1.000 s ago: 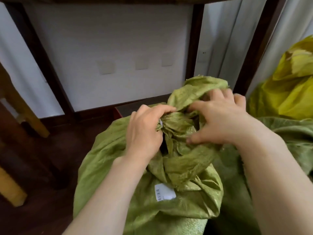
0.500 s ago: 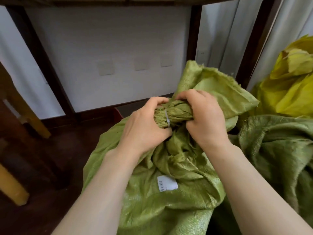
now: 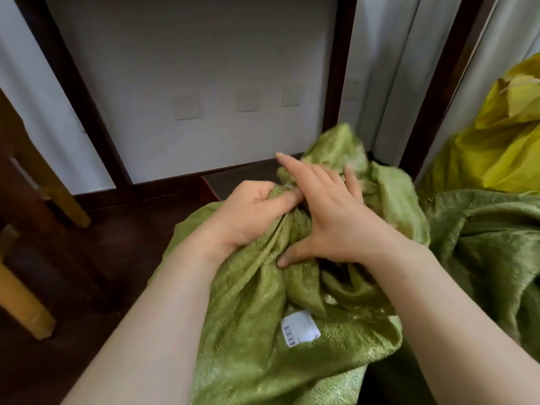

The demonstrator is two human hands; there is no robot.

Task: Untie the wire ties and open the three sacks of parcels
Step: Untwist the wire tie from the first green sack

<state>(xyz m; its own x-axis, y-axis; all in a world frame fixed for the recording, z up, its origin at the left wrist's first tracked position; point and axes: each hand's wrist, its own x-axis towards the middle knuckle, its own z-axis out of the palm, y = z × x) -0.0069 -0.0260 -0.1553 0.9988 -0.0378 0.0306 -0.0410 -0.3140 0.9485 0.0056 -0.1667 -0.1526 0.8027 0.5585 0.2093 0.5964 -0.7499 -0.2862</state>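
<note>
Fingers [image 3: 295,168] of the right hand [image 3: 336,223] lie straight and spread over the bunched top of the light green sack [image 3: 251,317], with the thumb pressed into the cloth lower down. I see the left hand [image 3: 248,214] beside it, its fingers [image 3: 285,198] curled round the gathered neck and gripping it. Between the two hands a small pale strip shows at the neck, the wire tie [image 3: 288,187] as far as I can tell. That sack stands on the dark wooden floor [image 3: 111,258], right in front of me, with a white label [image 3: 301,328] on its side. A darker green sack [image 3: 482,244] lies against it on the right, and a yellow sack [image 3: 496,141] sits behind that one.
</note>
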